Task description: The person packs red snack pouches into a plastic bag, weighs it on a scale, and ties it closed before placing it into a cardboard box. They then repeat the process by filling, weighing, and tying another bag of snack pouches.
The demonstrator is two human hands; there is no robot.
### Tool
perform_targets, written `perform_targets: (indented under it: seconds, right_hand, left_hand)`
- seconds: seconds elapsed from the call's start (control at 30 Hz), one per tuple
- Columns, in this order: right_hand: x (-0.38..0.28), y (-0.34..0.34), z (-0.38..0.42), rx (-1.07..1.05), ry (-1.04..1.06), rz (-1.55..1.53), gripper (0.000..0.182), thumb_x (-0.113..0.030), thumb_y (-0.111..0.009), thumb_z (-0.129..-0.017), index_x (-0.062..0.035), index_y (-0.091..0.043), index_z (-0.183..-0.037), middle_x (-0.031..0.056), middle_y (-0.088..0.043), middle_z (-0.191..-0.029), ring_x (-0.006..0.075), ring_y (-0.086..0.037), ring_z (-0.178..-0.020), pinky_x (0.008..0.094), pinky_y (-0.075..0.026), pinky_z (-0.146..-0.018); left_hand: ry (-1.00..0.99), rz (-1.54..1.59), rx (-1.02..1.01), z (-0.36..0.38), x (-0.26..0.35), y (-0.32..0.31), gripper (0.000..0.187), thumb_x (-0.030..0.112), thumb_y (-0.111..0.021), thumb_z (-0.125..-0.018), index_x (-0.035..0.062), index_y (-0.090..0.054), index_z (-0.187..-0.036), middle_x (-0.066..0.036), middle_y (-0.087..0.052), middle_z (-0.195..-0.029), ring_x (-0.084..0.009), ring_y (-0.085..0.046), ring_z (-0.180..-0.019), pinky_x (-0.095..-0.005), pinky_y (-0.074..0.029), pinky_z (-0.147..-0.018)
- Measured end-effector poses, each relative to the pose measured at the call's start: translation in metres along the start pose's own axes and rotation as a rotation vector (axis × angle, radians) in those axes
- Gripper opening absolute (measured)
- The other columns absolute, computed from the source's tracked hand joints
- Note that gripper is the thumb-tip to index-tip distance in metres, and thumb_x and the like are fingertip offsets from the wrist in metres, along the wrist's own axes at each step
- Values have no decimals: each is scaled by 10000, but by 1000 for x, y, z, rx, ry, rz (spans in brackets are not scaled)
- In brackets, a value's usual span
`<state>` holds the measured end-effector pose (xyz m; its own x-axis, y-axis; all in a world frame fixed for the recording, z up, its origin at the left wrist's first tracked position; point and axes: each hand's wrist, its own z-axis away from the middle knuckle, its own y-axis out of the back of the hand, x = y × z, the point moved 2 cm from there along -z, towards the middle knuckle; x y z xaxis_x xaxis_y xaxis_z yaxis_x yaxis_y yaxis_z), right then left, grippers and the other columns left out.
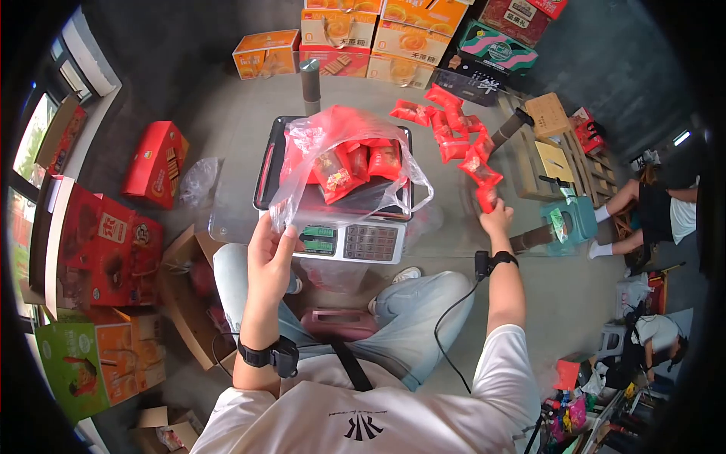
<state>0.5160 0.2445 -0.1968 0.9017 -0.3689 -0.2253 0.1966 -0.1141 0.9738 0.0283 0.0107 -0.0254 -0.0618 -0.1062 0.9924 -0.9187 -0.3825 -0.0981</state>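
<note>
A clear plastic bag (302,181) holding several red packets (340,170) lies on the tray of a digital scale (352,240). My left hand (272,246) pinches the bag's near left edge, in front of the scale. Several loose red packets (454,121) form a cluster and a trailing line on the glass table (363,94), right of the scale. At the near end of that line, my right hand (496,219) has its fingers closed on a red packet (486,198).
Orange and red boxes (336,30) stand behind the table. Red gift boxes (113,250) and an open carton (189,295) are at the left. A teal container (575,219) and wooden pallets (522,163) are at the right. People (654,208) sit farther right.
</note>
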Motion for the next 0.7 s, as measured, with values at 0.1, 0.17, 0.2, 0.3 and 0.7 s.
perform_targets:
  seconds: [0.1, 0.17, 0.2, 0.3, 0.7]
  right_hand:
    - [-29, 13, 47, 45, 105, 72, 676, -332, -703, -695, -134, -431, -1281, 169, -386, -1264, 377, -401, -1156, 460, -351, -990]
    - [-27, 3, 64, 110, 124, -13, 721, -396, -749, -670, -118, -442, -1260, 166, -390, -1260, 378, -403, -1146, 467, -354, -979]
    - [-27, 0, 75, 140, 131, -58, 733, -421, -769, -652, -110, -462, -1241, 165, -395, -1257, 378, -403, -1142, 465, -361, -972]
    - [-38, 5, 114, 259, 217, -99, 683, -383, -797, -654, -72, -505, -1187, 166, -445, -1208, 360, -438, -1124, 458, -385, -947]
    - [-193, 126, 287, -617, 194, -2269, 677, -507, -516, -891, -90, -331, -1391, 174, -467, -1318, 348, -476, -1198, 533, -391, -994]
  left_hand:
    - [-2, 10, -8, 2, -4, 0, 387, 79, -534, -918, 18, -476, -1295, -9, -584, -838, -73, -553, -702, -214, -451, -651]
    - [5, 29, -16, 2, -7, 0, 384, 78, -533, -918, 16, -474, -1292, -11, -585, -840, -74, -555, -709, -213, -452, -661]
    - [9, 36, -19, 2, -7, 1, 381, 78, -533, -918, 14, -473, -1289, -14, -587, -842, -75, -557, -715, -213, -452, -672]
    - [3, 35, -9, 2, -11, 6, 376, 78, -535, -919, 4, -457, -1280, -24, -588, -843, -81, -561, -727, -219, -451, -679]
    - [62, -33, -26, -47, -53, 59, 168, 148, -570, -925, 27, -516, -1028, -9, -562, -813, -80, -538, -778, -231, -433, -748]
